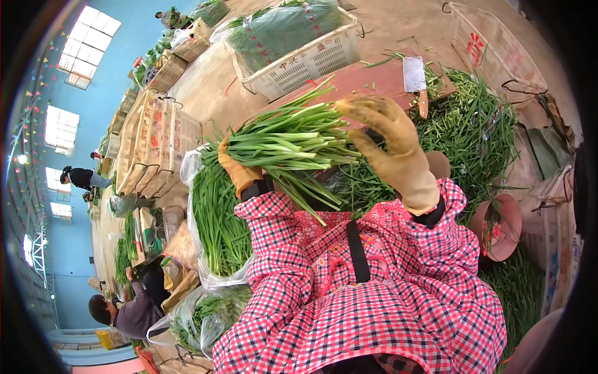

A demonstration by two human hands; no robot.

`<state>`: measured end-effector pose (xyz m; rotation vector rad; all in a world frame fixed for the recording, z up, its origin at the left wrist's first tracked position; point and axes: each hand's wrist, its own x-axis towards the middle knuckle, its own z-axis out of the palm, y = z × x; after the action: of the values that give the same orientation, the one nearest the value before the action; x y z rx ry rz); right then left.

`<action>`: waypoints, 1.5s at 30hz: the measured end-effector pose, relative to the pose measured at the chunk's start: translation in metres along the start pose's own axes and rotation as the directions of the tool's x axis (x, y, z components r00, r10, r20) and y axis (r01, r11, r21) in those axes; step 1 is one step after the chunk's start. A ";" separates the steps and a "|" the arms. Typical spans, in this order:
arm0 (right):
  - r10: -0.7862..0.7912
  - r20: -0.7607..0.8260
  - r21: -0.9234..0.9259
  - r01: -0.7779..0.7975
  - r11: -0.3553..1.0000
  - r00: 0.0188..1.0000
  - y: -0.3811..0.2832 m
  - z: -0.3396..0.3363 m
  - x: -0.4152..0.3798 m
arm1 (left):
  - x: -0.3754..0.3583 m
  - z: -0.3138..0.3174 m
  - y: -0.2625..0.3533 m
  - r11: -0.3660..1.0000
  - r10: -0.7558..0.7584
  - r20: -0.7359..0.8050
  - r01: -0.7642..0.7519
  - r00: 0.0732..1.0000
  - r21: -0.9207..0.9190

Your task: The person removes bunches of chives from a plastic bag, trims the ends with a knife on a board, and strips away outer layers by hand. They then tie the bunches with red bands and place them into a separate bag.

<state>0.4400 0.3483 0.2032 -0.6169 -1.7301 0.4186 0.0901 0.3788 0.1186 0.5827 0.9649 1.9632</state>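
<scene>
My left hand [238, 167], in a yellowish work glove, is wrapped round a bunch of garlic chives [293, 140]. The pale stem ends point toward my right hand [392, 140], and some longer leaves hang down below the bunch. That gloved right hand is open, its thumb and fingers curved apart beside the stem ends. Under my left wrist, more chives [219, 215] lie in a clear plastic bag [232, 279]. Beyond my right hand a cleaver [413, 75] rests on the reddish board [349, 86].
A heap of loose green trimmings [467, 124] lies at the right. A white crate [305, 65] holds bagged greens behind the board; another crate [492, 47] stands far right. Stacked crates [156, 146] rise at the left. A person [134, 308] handles greens at lower left.
</scene>
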 end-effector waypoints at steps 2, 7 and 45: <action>-0.111 0.063 -0.180 0.121 0.976 0.992 0.006 0.006 0.003 | -0.006 0.002 -0.001 0.993 0.067 -0.035 -0.064 0.997 0.103; -0.061 0.252 -0.525 0.189 0.830 0.966 0.011 0.013 0.006 | -0.011 0.000 0.000 0.988 0.104 -0.056 -0.097 0.993 0.120; 0.486 0.289 -0.206 -0.443 0.873 0.825 0.016 0.036 -0.049 | 0.033 -0.010 0.008 0.919 0.241 -0.073 -0.203 0.968 0.339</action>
<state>0.4161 0.3329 0.1468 -1.1299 -1.9295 0.7961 0.0620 0.3997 0.1205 0.8045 1.3657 2.0654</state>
